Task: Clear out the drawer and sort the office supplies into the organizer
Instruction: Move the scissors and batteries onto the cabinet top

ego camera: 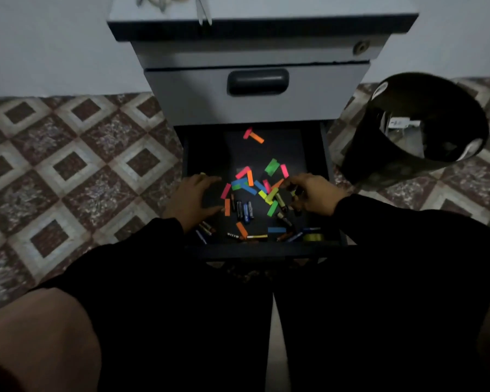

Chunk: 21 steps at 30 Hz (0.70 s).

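Observation:
The bottom drawer (317,154) of a grey cabinet is pulled out. Inside lie several neon paper strips (271,166) in pink, orange, green, blue and yellow, and several small batteries (245,210). My left hand (191,198) hovers over the drawer's left side with fingers spread and relaxed, holding nothing. My right hand (309,193) is over the right side with fingers curled around small dark items that look like batteries. Both arms wear black sleeves.
A black waste bin (402,165) with some paper inside stands right of the cabinet on the patterned tile floor (68,165). The upper drawer with a dark handle (257,82) is closed. Tweezers (204,9) and other items lie on the cabinet top.

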Tool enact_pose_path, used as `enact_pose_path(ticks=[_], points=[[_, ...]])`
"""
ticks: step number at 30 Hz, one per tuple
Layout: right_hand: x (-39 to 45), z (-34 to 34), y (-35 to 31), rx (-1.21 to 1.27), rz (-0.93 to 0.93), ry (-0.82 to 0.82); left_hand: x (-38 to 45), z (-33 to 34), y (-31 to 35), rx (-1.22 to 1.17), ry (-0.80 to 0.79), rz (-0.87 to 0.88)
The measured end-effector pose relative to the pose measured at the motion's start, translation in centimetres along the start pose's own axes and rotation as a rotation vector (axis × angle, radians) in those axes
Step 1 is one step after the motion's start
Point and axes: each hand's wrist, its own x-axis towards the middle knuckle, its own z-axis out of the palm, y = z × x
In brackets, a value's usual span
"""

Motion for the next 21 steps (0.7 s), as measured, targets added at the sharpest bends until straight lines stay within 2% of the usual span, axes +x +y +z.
enact_pose_path(ticks=[9, 21], points=[[3.6, 3.1, 1.5, -0.032, 0.067, -0.043, 1.4, 2.7, -1.0, 0.081, -0.107, -0.01], [4.9, 5.6, 2.6, -0.012, 0.108, -0.087, 2.7, 4.9, -0.8, -0.053, -0.199, -0.047]])
